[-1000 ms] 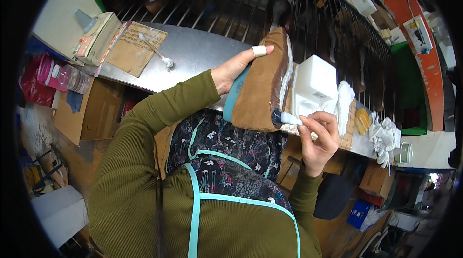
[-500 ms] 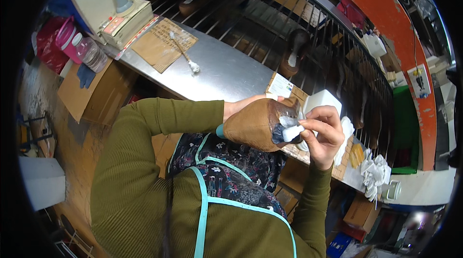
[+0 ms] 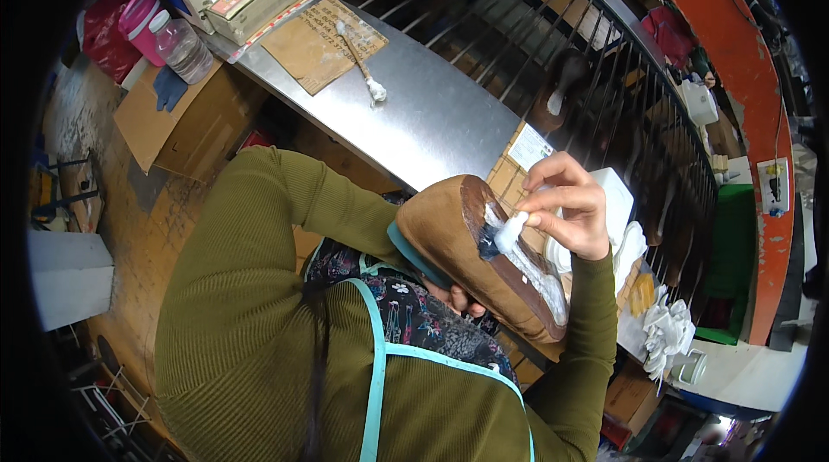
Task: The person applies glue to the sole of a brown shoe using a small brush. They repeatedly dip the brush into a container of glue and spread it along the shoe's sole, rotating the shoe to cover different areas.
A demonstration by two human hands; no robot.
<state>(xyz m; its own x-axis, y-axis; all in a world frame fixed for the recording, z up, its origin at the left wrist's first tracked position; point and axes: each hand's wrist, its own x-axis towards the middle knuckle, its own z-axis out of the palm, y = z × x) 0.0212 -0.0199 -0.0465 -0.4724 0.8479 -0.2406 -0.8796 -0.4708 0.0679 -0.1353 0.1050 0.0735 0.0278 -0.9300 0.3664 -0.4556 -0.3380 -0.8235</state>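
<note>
A brown suede shoe upper (image 3: pixel 436 224) stretched on a teal last (image 3: pixel 414 253) is tilted in front of me. Its dark underside faces up and right, with a whitish coating along the middle. My left hand (image 3: pixel 458 298) supports it from below, fingers curled against it; most of that hand is hidden behind the shoe. Between thumb and fingertips, my right hand (image 3: pixel 570 207) pinches a small white wad (image 3: pixel 511 229), like cotton or cloth, which touches the underside.
Across the metal bench (image 3: pixel 423 125) lie a cardboard sheet (image 3: pixel 302 52), a white-tipped stick (image 3: pixel 358 60) and crumpled white gloves (image 3: pixel 667 332). Beyond runs a barred rack (image 3: pixel 518 39) carrying other shoes. A plastic bottle (image 3: pixel 183 52) stands on a carton at the left.
The shoe has turned so more of its underside shows, its far end swinging down to the right. My left hand now shows below it. The white wad stays on the underside.
</note>
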